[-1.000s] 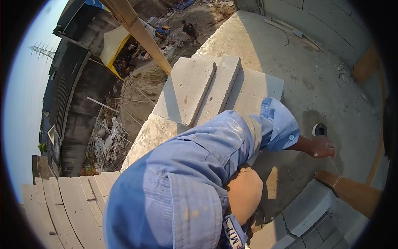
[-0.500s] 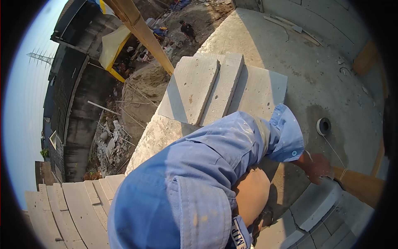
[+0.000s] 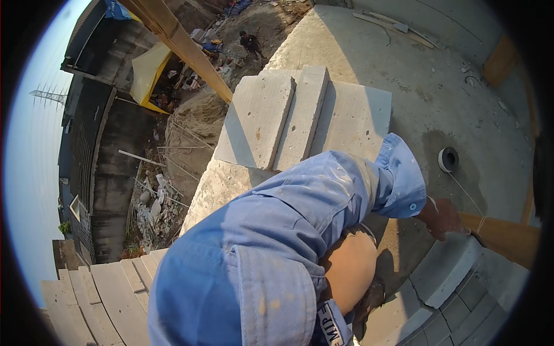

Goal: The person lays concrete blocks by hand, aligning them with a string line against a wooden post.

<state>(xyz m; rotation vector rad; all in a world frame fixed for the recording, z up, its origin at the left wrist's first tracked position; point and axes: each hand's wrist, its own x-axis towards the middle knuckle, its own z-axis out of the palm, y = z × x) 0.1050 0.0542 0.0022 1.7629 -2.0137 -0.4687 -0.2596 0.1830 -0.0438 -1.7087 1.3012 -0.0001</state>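
Observation:
My left hand [image 3: 441,219] reaches down at the right, out of a blue sleeve [image 3: 323,190]. Its fingers are curled over the upper end of a pale grey lightweight concrete block [image 3: 453,268], and the fingertips are partly hidden. This block lies against a wall of similar blocks [image 3: 470,305]. Close beside the hand, a string is wound around a wooden board [image 3: 505,239]; it runs up to a white and black spool [image 3: 448,160] on the floor. My right hand is out of view. A bent knee [image 3: 349,262] shows beneath the arm.
Several flat concrete blocks [image 3: 257,121] are stacked on the ledge beyond my arm. A wooden post [image 3: 184,46] slants up at the ledge's outer side, with rubble [image 3: 153,210] far below. Thin wood strips [image 3: 398,29] lie on the floor. A person [image 3: 250,44] stands below.
The view has shifted slightly, so the stacked blocks and spool appear a little further left and up. My left hand stays at the block's upper end.

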